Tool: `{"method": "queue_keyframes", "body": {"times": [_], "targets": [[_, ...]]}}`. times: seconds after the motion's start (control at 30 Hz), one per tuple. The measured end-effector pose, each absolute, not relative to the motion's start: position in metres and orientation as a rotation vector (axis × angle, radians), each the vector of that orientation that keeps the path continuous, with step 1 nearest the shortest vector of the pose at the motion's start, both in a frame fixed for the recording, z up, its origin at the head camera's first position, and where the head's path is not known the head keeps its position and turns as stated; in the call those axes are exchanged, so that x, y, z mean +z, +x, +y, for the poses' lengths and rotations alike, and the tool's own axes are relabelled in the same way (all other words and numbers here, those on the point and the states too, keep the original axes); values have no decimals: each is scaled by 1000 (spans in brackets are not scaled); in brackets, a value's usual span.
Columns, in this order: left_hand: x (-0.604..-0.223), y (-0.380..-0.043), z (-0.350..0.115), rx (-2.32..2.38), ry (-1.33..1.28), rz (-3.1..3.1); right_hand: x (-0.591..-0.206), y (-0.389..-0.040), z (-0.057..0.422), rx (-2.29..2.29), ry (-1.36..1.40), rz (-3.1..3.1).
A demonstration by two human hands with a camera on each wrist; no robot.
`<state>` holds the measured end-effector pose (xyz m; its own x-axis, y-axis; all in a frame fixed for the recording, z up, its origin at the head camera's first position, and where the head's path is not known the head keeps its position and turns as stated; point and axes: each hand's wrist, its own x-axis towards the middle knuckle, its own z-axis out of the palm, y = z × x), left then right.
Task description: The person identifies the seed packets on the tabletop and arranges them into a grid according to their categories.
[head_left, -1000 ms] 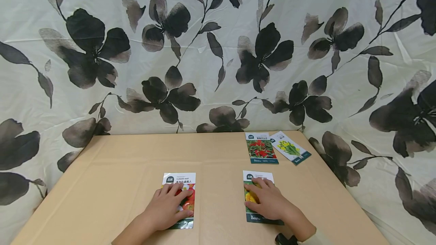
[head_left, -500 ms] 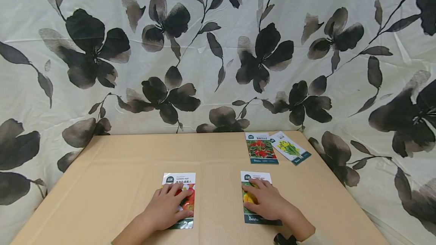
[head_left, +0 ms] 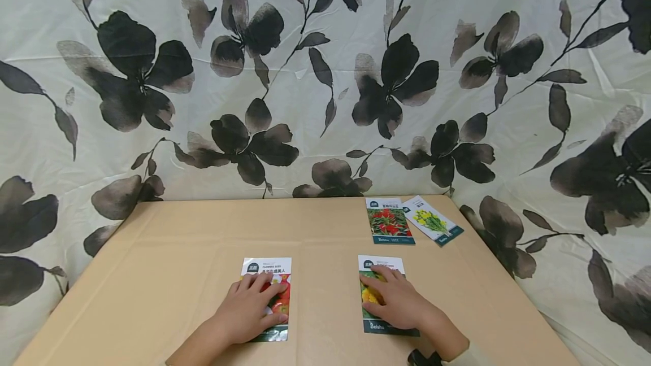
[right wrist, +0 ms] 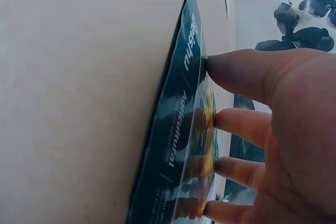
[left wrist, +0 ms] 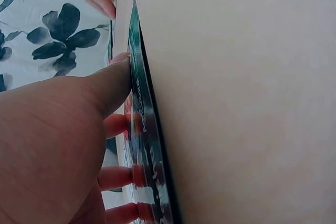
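Two seed packets lie flat, side by side, near the front of the table. My left hand (head_left: 251, 306) rests on the left packet (head_left: 278, 333), which has red flowers and a white top; its fingertips and thumb touch the face. On the packet with yellow flowers (head_left: 373, 325), my right hand (head_left: 399, 301) presses with spread fingertips. The right wrist view shows the thumb and fingertips (right wrist: 223, 121) on the shiny face of that packet, above its dark green band. In the left wrist view, the thumb touches the red-flower packet (left wrist: 144, 93) close to its green end.
Two more seed packets lie at the table's back right: one with red flowers (head_left: 390, 222), one with yellow blooms (head_left: 432, 220) set at a slant, their edges close together. Behind the tan table (head_left: 203, 236) hangs a floral cloth (head_left: 325, 146).
My right hand and the yellow-flower packet under it have slid slightly left. The left hand and its packet have stayed in place.
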<state>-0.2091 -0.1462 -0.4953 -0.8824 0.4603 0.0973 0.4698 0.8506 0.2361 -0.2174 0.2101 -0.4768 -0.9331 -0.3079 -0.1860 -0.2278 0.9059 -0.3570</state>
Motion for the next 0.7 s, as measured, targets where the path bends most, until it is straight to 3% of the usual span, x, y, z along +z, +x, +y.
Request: {"method": "queue_keyframes", "body": {"times": [0.7], "targets": [[-493, -207, -146, -372, -767, -2967, -476, -215, 207, -506, -393, 2844]]}}
